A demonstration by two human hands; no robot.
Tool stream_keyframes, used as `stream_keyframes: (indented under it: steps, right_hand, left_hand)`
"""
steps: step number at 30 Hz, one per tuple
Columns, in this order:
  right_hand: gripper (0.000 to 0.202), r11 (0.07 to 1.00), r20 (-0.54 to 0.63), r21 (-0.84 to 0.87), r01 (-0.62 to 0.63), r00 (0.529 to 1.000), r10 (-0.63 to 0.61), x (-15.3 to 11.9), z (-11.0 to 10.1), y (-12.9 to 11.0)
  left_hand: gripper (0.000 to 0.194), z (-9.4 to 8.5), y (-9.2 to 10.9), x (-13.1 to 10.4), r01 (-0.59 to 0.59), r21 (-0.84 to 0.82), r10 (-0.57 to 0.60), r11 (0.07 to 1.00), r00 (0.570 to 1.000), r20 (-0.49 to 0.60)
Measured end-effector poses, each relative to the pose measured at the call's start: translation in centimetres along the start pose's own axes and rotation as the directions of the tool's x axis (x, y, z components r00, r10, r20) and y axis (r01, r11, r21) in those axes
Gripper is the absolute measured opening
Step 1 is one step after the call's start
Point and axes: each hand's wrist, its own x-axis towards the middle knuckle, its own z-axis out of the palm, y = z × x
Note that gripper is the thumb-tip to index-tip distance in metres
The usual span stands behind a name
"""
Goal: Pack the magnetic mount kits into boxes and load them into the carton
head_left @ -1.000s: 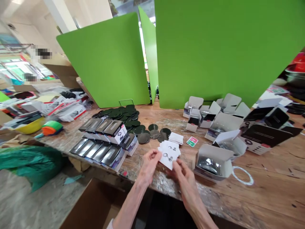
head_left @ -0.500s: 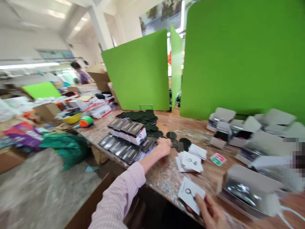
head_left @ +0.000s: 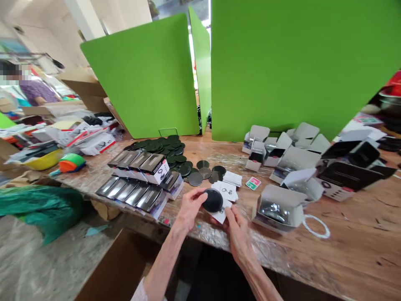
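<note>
Between the fingers of my left hand (head_left: 189, 209) is a round black disc (head_left: 213, 200), held over a printed white card (head_left: 221, 215). My right hand (head_left: 236, 223) pinches that card by its right edge, so disc and card overlap. Just behind them lies a stack of white printed cards (head_left: 228, 191) on the wooden table (head_left: 351, 234). Loose black discs (head_left: 196, 179) spread out behind my left hand, joining a larger pile (head_left: 166, 145). An open box (head_left: 278, 209) with a clear-wrapped item inside stands right of my right hand.
Closed black-and-white boxes (head_left: 140, 167) are stacked at the left. Several open boxes (head_left: 291, 163) stand at the right, with a white loop (head_left: 316, 228) near the front. Green panels (head_left: 294, 62) rise behind the table. A person (head_left: 34, 85) is at the far left.
My left hand has come back from the loose discs with one disc, now over the card. My right hand has brought the card in to meet it. The view has swung right.
</note>
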Motion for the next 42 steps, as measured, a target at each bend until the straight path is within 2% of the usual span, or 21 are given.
stream_keyframes:
  steps: [2,3,5,6,8,10,11,12,13,14,15,17,19,24,28,33,36,38,39,41,42]
  right_hand:
    - [0.047,0.999,0.024,0.021,0.024,0.999,-0.025,-0.5,0.4,-0.1]
    - [0.043,0.997,0.029,-0.034,0.066,0.997,-0.065,-1.0,0.3,-0.3]
    - [0.033,0.947,0.025,-0.246,0.205,0.978,-0.206,-2.2,-1.0,-1.5]
    - [0.029,0.887,0.017,-0.365,0.284,0.954,-0.298,-2.8,-2.0,-2.5]
    - [0.021,0.681,0.015,-0.592,0.431,0.851,-0.525,-3.6,-4.6,-4.9]
    - [0.018,0.39,0.087,-0.766,0.511,0.684,-0.725,-3.5,-7.5,-7.6]
    - [0.019,0.234,0.16,-0.826,0.513,0.612,-0.775,-3.0,-8.9,-8.8]
    - [0.021,0.086,0.247,-0.866,0.493,0.57,-0.784,-2.3,-10.1,-9.7]
    - [0.024,-0.044,0.332,-0.886,0.463,0.564,-0.757,-1.5,-11.2,-10.3]
    - [0.027,-0.15,0.402,-0.889,0.433,0.582,-0.707,-0.6,-12.0,-10.6]
    - [0.031,-0.23,0.454,-0.882,0.411,0.613,-0.646,0.3,-12.6,-10.7]
    - [0.036,-0.314,0.513,-0.858,0.406,0.667,-0.541,1.7,-13.2,-10.3]
    - [0.038,-0.323,0.54,-0.842,0.433,0.672,-0.507,2.3,-13.0,-9.6]
    - [0.035,-0.27,0.568,-0.813,0.516,0.6,-0.564,1.2,-11.8,-7.9]
    - [0.03,-0.337,0.55,-0.83,0.445,0.547,-0.631,0.4,-11.1,-7.2]
    - [0.03,-0.294,0.569,-0.815,0.499,0.594,-0.569,-0.3,-10.8,-7.8]
    - [0.03,-0.23,0.587,-0.789,0.569,0.591,-0.553,-0.7,-11.6,-8.0]
    - [0.034,-0.09,0.501,-0.809,0.581,0.6,-0.624,-0.7,-12.6,-7.6]
    - [0.037,0.029,0.399,-0.828,0.56,0.625,-0.671,-0.7,-13.1,-7.2]
    - [0.04,0.367,0.131,-0.797,0.48,0.73,-0.671,-0.4,-13.8,-6.3]
    - [0.04,0.548,0.02,-0.719,0.427,0.801,-0.598,-0.3,-14.0,-5.8]
  left_hand:
    - [0.03,0.2,-0.9,-1.6,0.073,-0.217,-0.078,0.973,0.997,-0.012]
    - [0.031,0.3,-1.1,-2.1,0.099,-0.262,-0.106,0.96,0.994,-0.01]
    - [0.033,0.9,-1.2,-2.7,0.136,-0.335,-0.138,0.932,0.99,0.017]
    - [0.034,1.4,-1.0,-2.9,0.141,-0.37,-0.134,0.918,0.99,0.045]
    - [0.034,3.4,-0.6,-3.0,0.131,-0.409,-0.081,0.903,0.987,0.136]
    - [0.037,6.6,-0.2,-3.0,0.061,-0.377,0.027,0.924,0.974,0.223]
    - [0.041,8.4,-0.1,-3.0,0.001,-0.339,0.089,0.941,0.965,0.248]
    - [0.044,10.2,-0.1,-2.9,-0.067,-0.302,0.15,0.951,0.954,0.26]
    - [0.045,11.9,-0.1,-2.9,-0.13,-0.274,0.203,0.953,0.944,0.259]
    - [0.044,13.4,-0.3,-2.8,-0.178,-0.259,0.245,0.949,0.936,0.254]
    - [0.042,14.6,-0.4,-2.7,-0.205,-0.256,0.269,0.945,0.931,0.248]
    - [0.037,15.8,-0.9,-2.6,-0.204,-0.29,0.277,0.935,0.93,0.24]
    - [0.036,15.6,-1.2,-2.7,-0.192,-0.324,0.272,0.926,0.936,0.223]
    - [0.034,12.9,-1.5,-3.5,-0.161,-0.321,0.228,0.933,0.956,0.182]
    - [0.038,12.2,-1.9,-3.5,-0.178,-0.287,0.229,0.941,0.961,0.156]
    - [0.036,12.4,-2.3,-3.7,-0.248,-0.185,0.272,0.951,0.955,0.116]
    - [0.049,12.4,-3.0,-4.3,-0.293,-0.226,0.325,0.929,0.938,0.124]
    - [0.054,12.5,-3.7,-4.7,-0.349,-0.234,0.377,0.908,0.922,0.089]
    - [0.051,12.5,-3.9,-4.7,-0.389,-0.213,0.411,0.896,0.909,0.072]
    - [0.045,12.4,-4.3,-4.7,-0.484,-0.129,0.494,0.866,0.868,0.06]
    - [0.042,12.3,-4.4,-4.6,-0.531,-0.076,0.536,0.844,0.842,0.06]
